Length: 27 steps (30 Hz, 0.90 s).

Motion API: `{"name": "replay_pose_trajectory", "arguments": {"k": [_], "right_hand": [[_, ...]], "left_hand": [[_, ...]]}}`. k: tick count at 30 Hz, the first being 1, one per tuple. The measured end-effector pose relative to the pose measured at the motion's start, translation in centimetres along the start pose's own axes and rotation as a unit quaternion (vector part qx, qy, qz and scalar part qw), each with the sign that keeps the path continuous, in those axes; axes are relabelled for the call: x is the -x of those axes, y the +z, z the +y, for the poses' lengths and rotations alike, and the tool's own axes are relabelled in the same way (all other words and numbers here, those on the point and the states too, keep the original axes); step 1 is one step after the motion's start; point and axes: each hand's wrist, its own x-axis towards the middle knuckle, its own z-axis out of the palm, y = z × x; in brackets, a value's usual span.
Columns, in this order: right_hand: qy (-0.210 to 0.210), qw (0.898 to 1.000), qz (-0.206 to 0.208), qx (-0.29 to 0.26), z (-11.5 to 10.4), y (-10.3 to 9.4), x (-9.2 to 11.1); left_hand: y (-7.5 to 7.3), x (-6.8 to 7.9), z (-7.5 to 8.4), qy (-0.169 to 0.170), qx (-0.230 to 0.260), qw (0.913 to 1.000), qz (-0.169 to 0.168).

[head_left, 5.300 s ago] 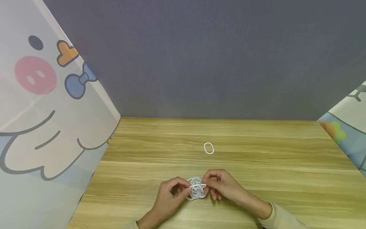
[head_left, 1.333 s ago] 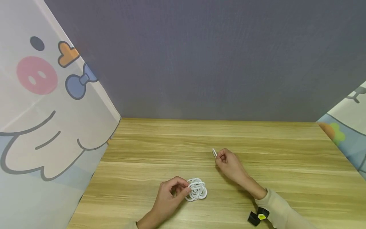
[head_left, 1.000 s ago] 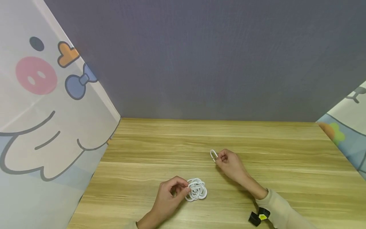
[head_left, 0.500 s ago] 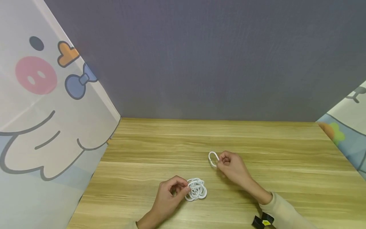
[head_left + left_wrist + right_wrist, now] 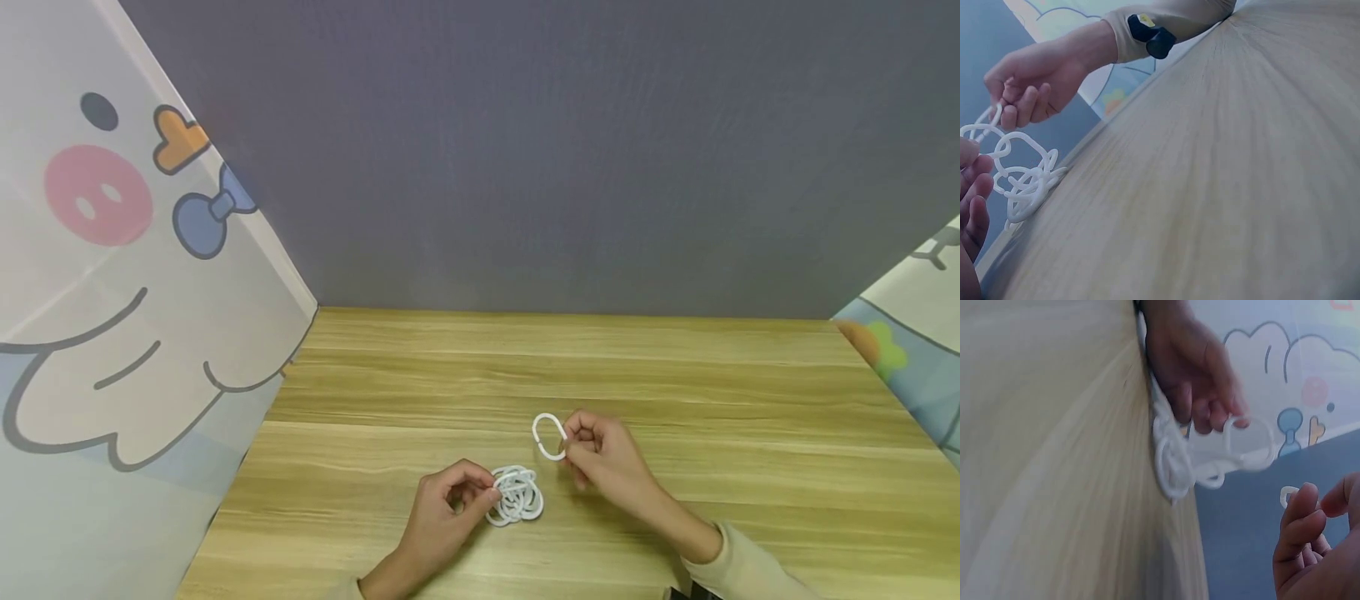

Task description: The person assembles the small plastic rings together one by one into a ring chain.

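My left hand (image 5: 447, 512) pinches the end link of a linked pile of white plastic chain links (image 5: 517, 502) in the head view. In the left wrist view, that chain (image 5: 1035, 203) hangs from the fingers down to the wooden surface. Up and right of the pile, my right hand (image 5: 611, 462) pinches a single white oval link (image 5: 553, 457) with a small gap in its side. This link is apart from the pile in the head view. The right wrist view shows only a bit of the single link (image 5: 1284, 497); fingers hide the rest.
The wood-grain table (image 5: 360, 400) reaches back to a grey upright panel (image 5: 570, 167). Side panels with cartoon prints stand at left (image 5: 247, 333) and right. A black wrist camera (image 5: 1154, 37) sits on the right sleeve.
The single link lay on the table at first; the right hand has picked it up, turned it broadside and brought it nearer the pile. The left hand stays on the pile.
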Motion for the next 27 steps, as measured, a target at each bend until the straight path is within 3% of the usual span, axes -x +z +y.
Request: {"name": "replay_pose_trajectory", "arguments": {"k": [8,13,21,27], "right_hand": [[-0.055,0.996,-0.056,-0.035,-0.5,1.1,0.9],[-0.047,0.995,-0.074,-0.046,-0.7,1.6,1.3],[-0.016,0.997,-0.068,-0.032,-0.5,2.1,1.6],[-0.018,0.997,-0.071,-0.02,-0.4,2.0,1.6]], "left_hand": [[0.0,0.0,0.0,-0.004,0.0,1.0,0.0],[0.0,0.0,0.0,-0.001,-0.001,1.0,-0.001],[0.1,-0.1,0.0,-0.006,0.002,1.0,-0.003],[0.1,-0.1,0.0,0.001,0.002,1.0,-0.003]]}}
